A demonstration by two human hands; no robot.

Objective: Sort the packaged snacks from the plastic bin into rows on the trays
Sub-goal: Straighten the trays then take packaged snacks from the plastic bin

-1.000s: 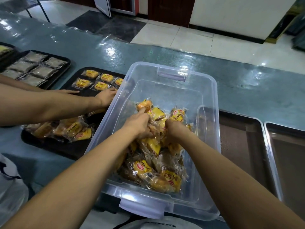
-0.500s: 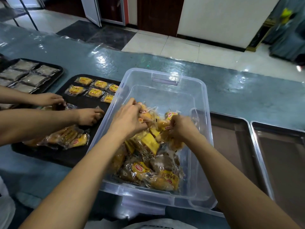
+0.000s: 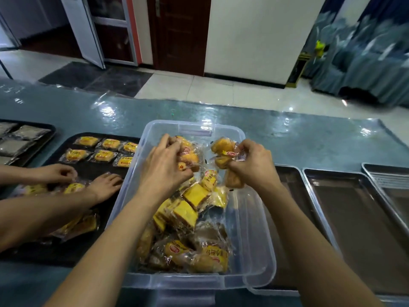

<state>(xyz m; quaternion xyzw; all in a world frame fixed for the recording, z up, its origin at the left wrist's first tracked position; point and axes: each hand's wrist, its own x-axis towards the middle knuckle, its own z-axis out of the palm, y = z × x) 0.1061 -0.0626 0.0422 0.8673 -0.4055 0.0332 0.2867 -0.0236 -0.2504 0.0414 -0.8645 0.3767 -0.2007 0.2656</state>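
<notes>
A clear plastic bin (image 3: 254, 271) sits in front of me on the counter, holding a heap of yellow packaged snacks (image 3: 190, 209). My left hand (image 3: 164, 167) grips a bunch of snack packs (image 3: 188, 155) lifted above the heap. My right hand (image 3: 250, 165) holds several more snack packs (image 3: 223, 151), raised over the bin's right half. A black tray (image 3: 88, 171) to the left carries two rows of yellow snacks (image 3: 104, 150). An empty metal tray (image 3: 358, 220) lies to the right.
Another person's two hands (image 3: 104, 187) handle snacks on the black tray. A second dark tray (image 3: 44, 138) with grey packets sits far left. More metal trays (image 3: 389, 178) lie at the right edge. The counter (image 3: 298, 138) is covered with glossy film.
Both my hands have risen out of the heap, each lifting a bunch of snack packs. The camera has tilted up. The other person's hands shifted on the black tray.
</notes>
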